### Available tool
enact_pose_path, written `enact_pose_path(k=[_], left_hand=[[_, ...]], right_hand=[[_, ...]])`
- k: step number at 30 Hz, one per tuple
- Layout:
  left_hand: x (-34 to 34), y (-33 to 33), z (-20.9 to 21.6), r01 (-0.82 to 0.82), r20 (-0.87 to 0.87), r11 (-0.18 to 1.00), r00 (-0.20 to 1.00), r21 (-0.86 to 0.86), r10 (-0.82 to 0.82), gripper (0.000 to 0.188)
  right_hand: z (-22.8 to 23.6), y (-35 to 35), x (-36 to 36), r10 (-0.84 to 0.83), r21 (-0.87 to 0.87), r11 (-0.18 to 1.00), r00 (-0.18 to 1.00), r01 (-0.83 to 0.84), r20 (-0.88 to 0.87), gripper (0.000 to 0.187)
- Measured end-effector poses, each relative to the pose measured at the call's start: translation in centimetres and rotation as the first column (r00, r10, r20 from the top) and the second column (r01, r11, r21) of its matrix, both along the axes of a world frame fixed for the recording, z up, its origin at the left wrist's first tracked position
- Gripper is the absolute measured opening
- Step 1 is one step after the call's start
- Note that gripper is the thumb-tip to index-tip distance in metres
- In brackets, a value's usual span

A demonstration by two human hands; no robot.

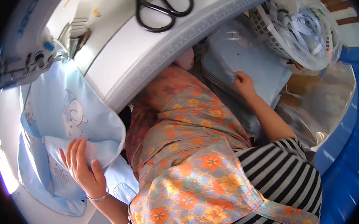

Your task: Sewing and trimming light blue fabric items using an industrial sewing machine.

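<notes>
My left hand [81, 166] lies with its fingers stretched out on light blue fabric [69, 109] printed with pale animal figures. The cloth runs down from the sewing machine [30, 66] at the left and folds over itself near my fingertips. Over on the right, my right hand [244, 85] has its fingers closed at the edge of a stack of folded light blue fabric pieces [253, 61]. The fingertips seem to pinch the top layer, whose exact edge is hard to make out.
Black-handled scissors [168, 16] lie on the white table, by a ruler strip [199, 33] along its front edge. A white basket [272, 32] of pale ribbons stands at the far right. Below it sits a box [342, 121] with clear plastic.
</notes>
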State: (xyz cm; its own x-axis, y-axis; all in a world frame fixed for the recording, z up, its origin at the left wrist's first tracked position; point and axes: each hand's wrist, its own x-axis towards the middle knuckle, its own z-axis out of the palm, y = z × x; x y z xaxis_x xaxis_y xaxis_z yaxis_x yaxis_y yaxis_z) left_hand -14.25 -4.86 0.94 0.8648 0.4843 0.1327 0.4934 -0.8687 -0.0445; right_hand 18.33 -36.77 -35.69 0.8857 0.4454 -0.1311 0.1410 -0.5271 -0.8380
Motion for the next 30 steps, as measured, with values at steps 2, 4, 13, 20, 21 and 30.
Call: enact_pose_path(k=[2, 4, 13, 20, 21, 30], left_hand=[[-0.9, 1.0, 0.5, -0.01, -0.027, 1.0, 1.0, 0.0, 0.01, 0.06], [-2.7, 1.5, 1.7, -0.035, -0.142, 0.999, 0.989, -0.021, 0.031, 0.079], [-5.6, 1.8, 0.8, 0.079, 0.123, 0.985, 0.988, 0.152, -0.098, 0.027], [-8.0, -2.6, 2.4, 0.071, 0.156, 0.985, 0.983, 0.157, -0.096, 0.022], [-8.0, -2.7, 2.3, 0.073, 0.171, 0.991, 0.981, 0.115, -0.092, 0.023], [-11.1, -3.0, 0.1, -0.03, 0.217, 0.999, 0.976, -0.013, 0.032, 0.026]], right_hand=[[4.3, -1.9, 1.8, 0.006, 0.02, 1.0, 0.99, -0.003, -0.144, 0.028], [14.9, -0.7, 2.1, -0.101, 0.187, 0.976, 0.994, 0.108, -0.051, 0.024], [44.7, 17.8, -8.2, -0.1, 0.961, -0.196, 0.979, -0.195, 0.178, 0.046], [43.0, 33.2, -21.2, 0.56, 0.03, -0.064, -0.011, -0.997, 0.828, 0.053], [41.7, 34.2, -24.1, 0.614, -0.104, -0.208, -0.212, -0.973, 0.76, 0.047], [33.3, 30.6, -13.5, 0.605, -0.186, 0.498, 0.186, -0.847, 0.774, 0.045]])
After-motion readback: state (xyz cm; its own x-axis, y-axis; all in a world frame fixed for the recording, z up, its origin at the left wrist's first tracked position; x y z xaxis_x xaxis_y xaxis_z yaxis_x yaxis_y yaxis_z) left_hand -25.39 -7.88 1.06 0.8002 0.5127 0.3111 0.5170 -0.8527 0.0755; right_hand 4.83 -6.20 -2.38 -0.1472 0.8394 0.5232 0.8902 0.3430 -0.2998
